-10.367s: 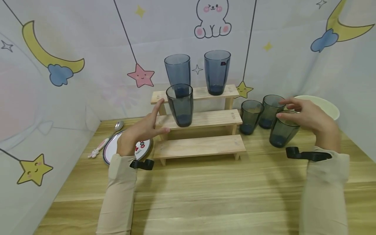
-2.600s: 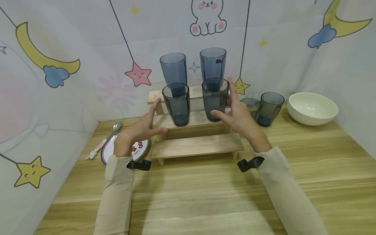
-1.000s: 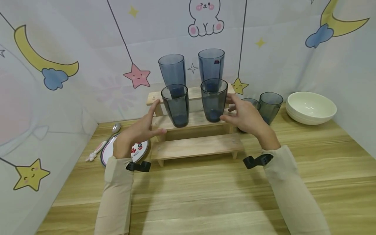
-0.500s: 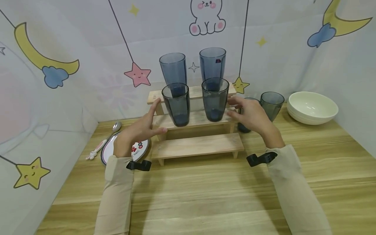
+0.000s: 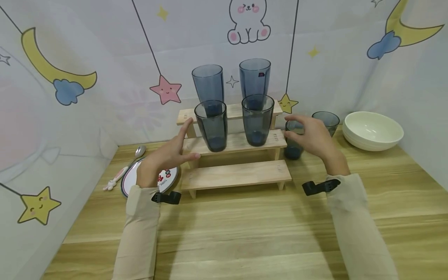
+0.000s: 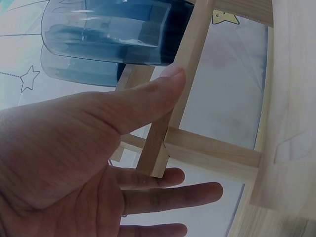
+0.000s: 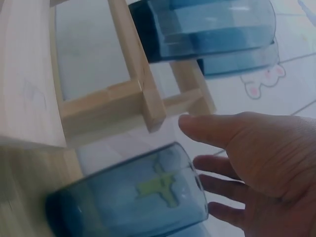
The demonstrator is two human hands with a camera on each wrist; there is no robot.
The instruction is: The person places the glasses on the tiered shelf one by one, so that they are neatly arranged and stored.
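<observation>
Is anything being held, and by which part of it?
Nothing is visibly held: left hand open at the middle shelf's end, right hand open beside a glass.

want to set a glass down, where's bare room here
Free: the bottom shelf, and the tabletop in front of it, between the sleeves. Crowded: the middle shelf and top shelf, two glasses on each; right of the shelves, two more glasses and the bowl; left, the plate and spoon.

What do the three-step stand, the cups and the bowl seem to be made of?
Stand: unpainted, matt wood, by its pale visible grain. Cups: probably smooth glass; they are blue-grey, see-through and glossy, though clear plastic is possible. Bowl: likely glazed ceramic, as its cream surface shines; perhaps plastic.
</observation>
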